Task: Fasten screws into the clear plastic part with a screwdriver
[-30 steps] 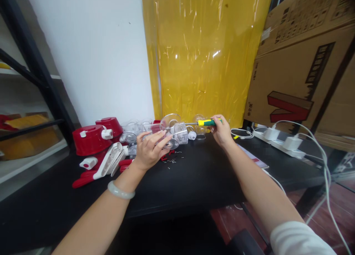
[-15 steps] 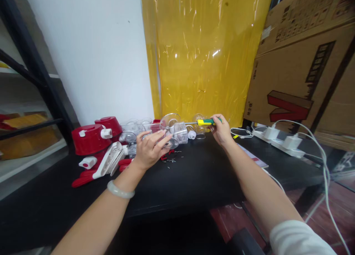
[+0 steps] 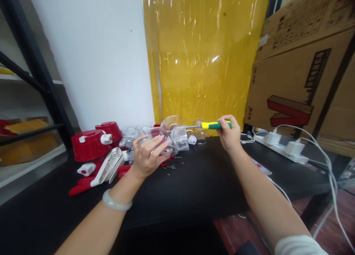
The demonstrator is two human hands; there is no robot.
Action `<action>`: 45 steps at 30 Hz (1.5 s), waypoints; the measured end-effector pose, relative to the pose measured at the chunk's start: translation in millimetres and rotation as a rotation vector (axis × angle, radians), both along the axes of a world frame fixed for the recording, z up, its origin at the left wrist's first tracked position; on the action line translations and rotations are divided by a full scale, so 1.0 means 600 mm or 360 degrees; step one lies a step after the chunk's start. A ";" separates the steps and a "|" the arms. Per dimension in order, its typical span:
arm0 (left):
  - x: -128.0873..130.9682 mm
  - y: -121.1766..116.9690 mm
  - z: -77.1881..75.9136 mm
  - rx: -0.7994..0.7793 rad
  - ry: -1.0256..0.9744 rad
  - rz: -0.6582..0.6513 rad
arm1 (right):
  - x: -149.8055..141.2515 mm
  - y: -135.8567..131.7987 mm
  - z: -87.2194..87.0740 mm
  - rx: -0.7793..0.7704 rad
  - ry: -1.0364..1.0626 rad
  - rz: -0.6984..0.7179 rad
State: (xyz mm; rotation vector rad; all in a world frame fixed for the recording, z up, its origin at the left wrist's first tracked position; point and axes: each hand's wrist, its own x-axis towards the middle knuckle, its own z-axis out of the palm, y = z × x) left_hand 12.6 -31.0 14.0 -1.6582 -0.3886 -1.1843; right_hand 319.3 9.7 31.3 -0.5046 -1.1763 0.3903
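Observation:
My left hand (image 3: pixel 149 154) is wrapped over a clear plastic part (image 3: pixel 181 138) with round flanges, which lies sideways above the table. Gripped by its handle in my right hand (image 3: pixel 230 134) is a yellow and green screwdriver (image 3: pixel 212 125). Its metal shaft points left, and the tip reaches the clear part's right end; whether it touches a screw is too small to tell. Small screws (image 3: pixel 172 167) are scattered on the black table below, beside small red pieces (image 3: pixel 165 161). A white round fitting (image 3: pixel 192 139) sits just right of the clear part.
Red housings (image 3: pixel 90 142), white handle pieces (image 3: pixel 107 165) and a white-red knob (image 3: pixel 86 169) crowd the left. More clear parts (image 3: pixel 133 131) stand behind my left hand. A power strip (image 3: pixel 280 148) with chargers and cables lies right, before a cardboard box (image 3: pixel 294 77).
My right hand and the screwdriver have moved slightly right and down. The clear part's right end has tilted a little. The camera view has shifted slightly.

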 end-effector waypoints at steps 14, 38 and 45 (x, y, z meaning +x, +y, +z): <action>0.009 -0.026 0.026 0.0460 -0.0011 -0.0163 | -0.031 -0.117 0.047 0.0775 0.0122 -0.0009; -0.001 -0.041 0.025 0.0183 0.0073 -0.0086 | -0.018 -0.106 0.036 0.0629 -0.0046 0.0055; -0.009 -0.026 0.021 0.0054 -0.0028 -0.0016 | 0.001 -0.070 0.037 0.0278 -0.0124 -0.0031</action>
